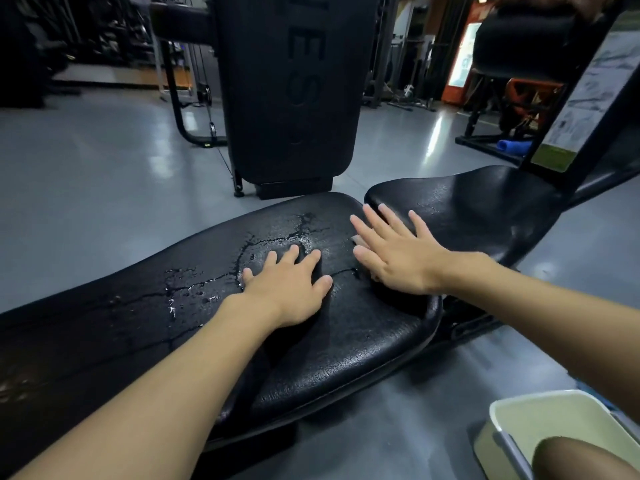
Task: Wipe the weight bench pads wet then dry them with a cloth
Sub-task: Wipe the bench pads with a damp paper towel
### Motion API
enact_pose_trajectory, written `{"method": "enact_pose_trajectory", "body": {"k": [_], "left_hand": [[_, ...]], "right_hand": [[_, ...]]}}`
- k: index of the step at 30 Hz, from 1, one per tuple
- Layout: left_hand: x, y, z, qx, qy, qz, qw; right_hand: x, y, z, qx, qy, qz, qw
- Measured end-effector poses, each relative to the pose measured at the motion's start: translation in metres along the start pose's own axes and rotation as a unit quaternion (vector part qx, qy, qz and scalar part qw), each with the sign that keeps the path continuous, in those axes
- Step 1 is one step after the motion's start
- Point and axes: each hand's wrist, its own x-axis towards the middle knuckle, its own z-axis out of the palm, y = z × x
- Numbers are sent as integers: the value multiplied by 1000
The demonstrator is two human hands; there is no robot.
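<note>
A long black bench pad (346,348) runs from the left edge to the centre, with streaks and puddles of water on its top. A smaller black seat pad (485,209) sits just right of it, also beaded with water. My left hand (287,285) lies flat on the long pad, fingers spread, nothing in it. My right hand (398,251) presses flat near the pad's far end, over a pale cloth (358,240) of which only small edges peek out beneath the palm.
A pale green basin (540,420) stands on the grey floor at the lower right. An upright black padded machine (287,91) rises just behind the bench. More gym frames, a blue roll (512,146) and a sign board (585,98) stand at the right.
</note>
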Motion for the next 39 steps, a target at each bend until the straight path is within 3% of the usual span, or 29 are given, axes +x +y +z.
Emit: {"method": "enact_pose_trajectory", "body": {"k": [4, 10, 20, 30, 39], "left_hand": [[7, -8, -6, -2, 9, 17, 1000], [11, -10, -8, -12, -19, 0, 1000], [11, -10, -10, -11, -41, -2, 999], [11, -11, -10, -20, -36, -5, 999], [11, -14, -5, -35, -25, -6, 999]], "right_hand": [[-9, 13, 7, -5, 5, -31, 1000], [80, 20, 10, 32, 34, -49, 998], [189, 14, -5, 88, -2, -1, 996], [89, 18, 18, 32, 86, -75, 993], [-48, 10, 29, -23, 90, -91, 991]]}}
